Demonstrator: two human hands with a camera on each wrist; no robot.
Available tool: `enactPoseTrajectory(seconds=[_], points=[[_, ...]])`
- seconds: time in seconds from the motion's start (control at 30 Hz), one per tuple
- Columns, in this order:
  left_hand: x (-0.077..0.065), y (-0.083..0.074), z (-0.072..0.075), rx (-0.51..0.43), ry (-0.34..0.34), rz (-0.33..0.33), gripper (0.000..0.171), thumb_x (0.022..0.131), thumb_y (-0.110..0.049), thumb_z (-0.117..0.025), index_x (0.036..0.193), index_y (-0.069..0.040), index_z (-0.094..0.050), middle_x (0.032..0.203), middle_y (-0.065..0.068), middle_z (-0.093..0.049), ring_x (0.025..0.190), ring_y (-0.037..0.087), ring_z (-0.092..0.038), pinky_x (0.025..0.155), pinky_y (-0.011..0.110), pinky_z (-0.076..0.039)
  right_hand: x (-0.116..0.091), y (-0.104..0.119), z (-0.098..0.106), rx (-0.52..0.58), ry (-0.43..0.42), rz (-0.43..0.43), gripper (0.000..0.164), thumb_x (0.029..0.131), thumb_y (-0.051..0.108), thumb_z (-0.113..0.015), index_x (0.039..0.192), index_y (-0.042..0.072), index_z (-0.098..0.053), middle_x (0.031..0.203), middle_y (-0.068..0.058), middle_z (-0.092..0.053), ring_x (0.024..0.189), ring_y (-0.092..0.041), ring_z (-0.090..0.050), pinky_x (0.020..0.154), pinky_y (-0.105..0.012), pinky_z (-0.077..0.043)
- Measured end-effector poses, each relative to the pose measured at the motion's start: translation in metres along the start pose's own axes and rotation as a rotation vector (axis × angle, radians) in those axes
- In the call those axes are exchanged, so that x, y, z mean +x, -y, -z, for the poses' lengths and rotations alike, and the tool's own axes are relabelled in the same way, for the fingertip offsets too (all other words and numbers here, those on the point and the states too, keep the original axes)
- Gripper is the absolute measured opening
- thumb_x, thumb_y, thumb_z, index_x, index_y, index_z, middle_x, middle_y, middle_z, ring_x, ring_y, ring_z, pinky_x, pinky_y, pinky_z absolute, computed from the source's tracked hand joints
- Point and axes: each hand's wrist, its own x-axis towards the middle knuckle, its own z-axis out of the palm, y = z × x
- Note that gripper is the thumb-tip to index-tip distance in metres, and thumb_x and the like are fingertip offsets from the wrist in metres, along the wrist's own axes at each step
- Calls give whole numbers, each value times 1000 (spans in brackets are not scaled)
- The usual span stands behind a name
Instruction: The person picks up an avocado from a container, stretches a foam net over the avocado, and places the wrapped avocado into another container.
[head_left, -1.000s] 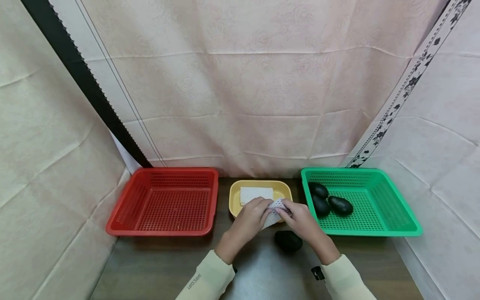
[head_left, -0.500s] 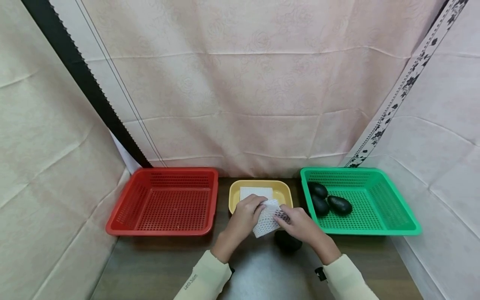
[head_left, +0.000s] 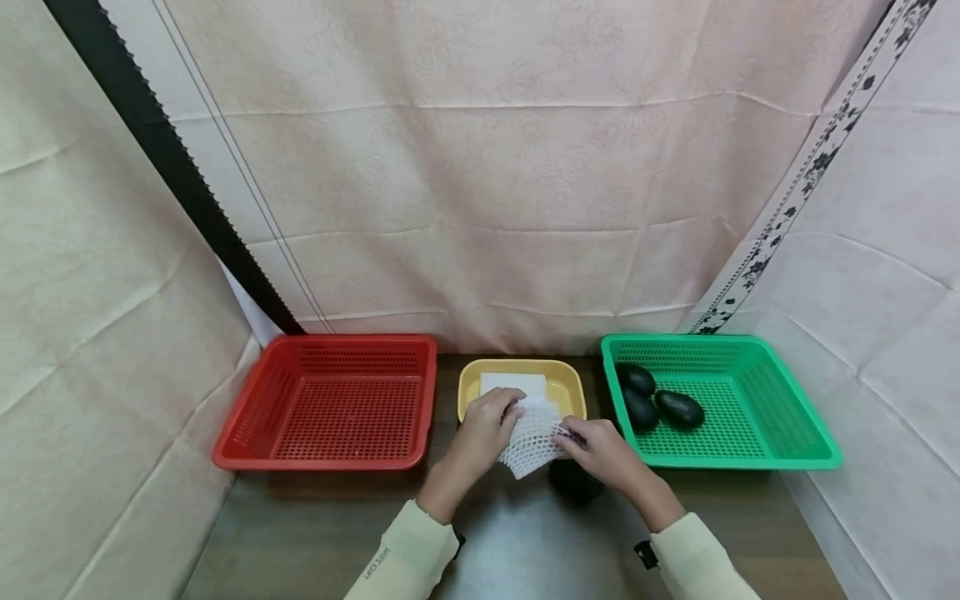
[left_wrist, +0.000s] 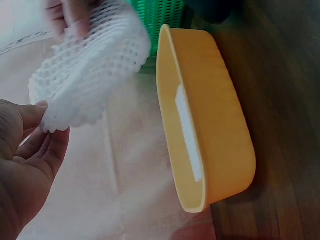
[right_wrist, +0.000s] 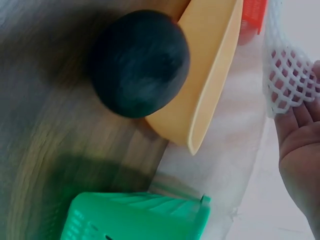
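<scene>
A white foam mesh sleeve (head_left: 534,437) is stretched between both hands above the front of the yellow tray. My left hand (head_left: 486,427) pinches one edge of it between thumb and fingers, plainly seen in the left wrist view. At the opposite edge my right hand (head_left: 598,450) grips the netting (right_wrist: 290,75), its fingers against the mesh. A dark, smooth avocado (head_left: 574,483) lies on the table below the sleeve and beside the right hand, partly covered in the head view. Another flat white sleeve (head_left: 513,383) lies inside the yellow tray (head_left: 573,392).
A red basket (head_left: 322,465) stands at the left. On the right, a green basket (head_left: 780,400) holds three dark avocados (head_left: 680,411) near its left side. Cloth curtains (head_left: 480,208) hang behind and at both sides of the wooden table (head_left: 517,558).
The sleeve, bunched between the fingertips before, is now spread out flat and wider. My left hand has shifted slightly left and down. The avocado stays in place.
</scene>
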Motion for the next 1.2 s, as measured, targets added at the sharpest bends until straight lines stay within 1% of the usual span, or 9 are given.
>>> enactPoseTrajectory(seconds=[0.17, 0.37, 0.5, 0.6, 0.7, 0.87, 1.03, 1.1, 1.2], points=[[-2, 0, -7, -19, 29, 35, 22, 95, -8, -72, 116, -6, -64, 100, 7, -71, 90, 19, -67, 82, 34, -59, 0, 8, -1, 30, -79, 86, 19, 91, 17, -79, 84, 19, -62, 69, 15, -52, 62, 5, -48, 57, -18, -49], [-5, -7, -8, -63, 43, -10, 9, 100, -12, -65, 108, -7, -67, 103, 6, -72, 93, 17, -68, 86, 33, -59, 3, 17, -1, 29, -191, 166, 16, 87, 11, -82, 86, 16, -67, 71, 10, -58, 65, 2, -51, 60, -16, -52], [-9, -9, -8, -109, 104, -29, 16, 102, -18, -61, 111, -8, -68, 110, 6, -73, 99, 16, -68, 93, 34, -58, 5, 19, -1, 20, -259, 194, 15, 84, 8, -83, 89, 13, -69, 74, 6, -64, 66, 1, -54, 61, -15, -52], [-10, -9, -10, -121, 116, -40, 16, 103, -19, -61, 112, -8, -68, 110, 5, -72, 98, 15, -67, 93, 33, -58, 6, 21, 1, 35, -264, 199, 17, 83, 8, -84, 91, 11, -70, 76, 4, -66, 67, 1, -56, 61, -15, -53], [-11, -8, -12, -128, 78, -44, 14, 103, -17, -62, 110, -6, -68, 107, 6, -72, 97, 16, -68, 90, 34, -59, 5, 20, 1, 47, -235, 178, 18, 83, 9, -84, 93, 10, -69, 77, 4, -66, 66, 1, -55, 60, -15, -52], [-10, -4, -13, -131, -39, -50, 9, 99, -10, -68, 106, -5, -71, 101, 8, -74, 95, 19, -70, 85, 37, -59, 0, 15, 0, 22, -167, 120, 18, 86, 12, -83, 96, 10, -68, 76, 6, -65, 65, 3, -52, 58, -17, -50], [-7, 2, -6, -128, -139, -24, 7, 96, -6, -71, 102, -4, -74, 95, 7, -75, 88, 19, -71, 79, 36, -59, -5, 8, -4, -2, -123, 102, 14, 89, 14, -81, 97, 13, -69, 82, 6, -71, 71, 3, -61, 64, -21, -57], [-7, 3, -4, -132, -153, 3, 7, 96, -6, -71, 102, -4, -75, 93, 6, -75, 86, 19, -71, 78, 36, -59, -7, 6, -6, 9, -109, 90, 12, 90, 14, -80, 98, 14, -70, 86, 5, -73, 75, 2, -65, 67, -22, -59], [-7, 5, -3, -145, -127, 44, 9, 96, -7, -71, 104, -5, -74, 96, 7, -75, 87, 19, -71, 79, 37, -60, -8, 5, -6, 24, -100, 66, 10, 92, 14, -78, 99, 14, -71, 89, 4, -75, 76, 2, -66, 69, -23, -60]])
